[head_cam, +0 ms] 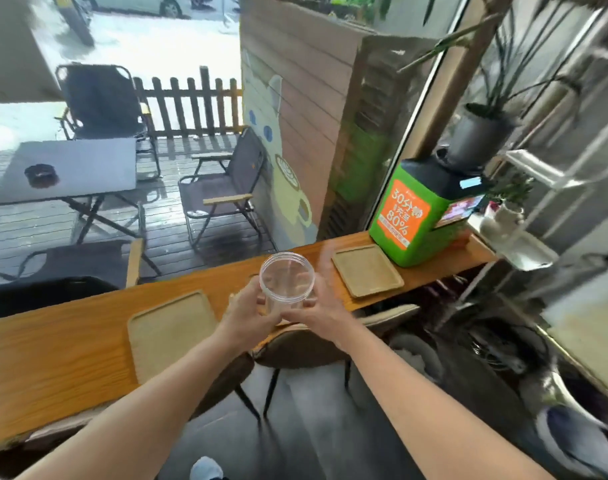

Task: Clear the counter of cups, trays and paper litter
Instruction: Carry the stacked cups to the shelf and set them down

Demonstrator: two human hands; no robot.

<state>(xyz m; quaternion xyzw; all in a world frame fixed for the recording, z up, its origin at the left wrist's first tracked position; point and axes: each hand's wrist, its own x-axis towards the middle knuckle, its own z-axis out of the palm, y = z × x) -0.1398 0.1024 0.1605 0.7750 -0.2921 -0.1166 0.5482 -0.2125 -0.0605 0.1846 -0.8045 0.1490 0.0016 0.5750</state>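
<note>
A clear plastic cup (287, 277) is held upright above the wooden counter (60, 348), near its front edge. My left hand (250, 311) wraps its left side and my right hand (318, 311) its right side. The cup looks empty. One tan tray (172, 332) lies flat on the counter to the left of my hands. A second tan tray (366, 271) lies to the right, beside a green box. No paper litter shows in this view.
A green and orange charging box (411, 216) stands at the counter's right end, with a potted plant (479, 136) on top. Chairs (302, 344) are tucked under the counter. A white wire shelf (524, 216) is at the right. Behind the glass are patio chairs and a table.
</note>
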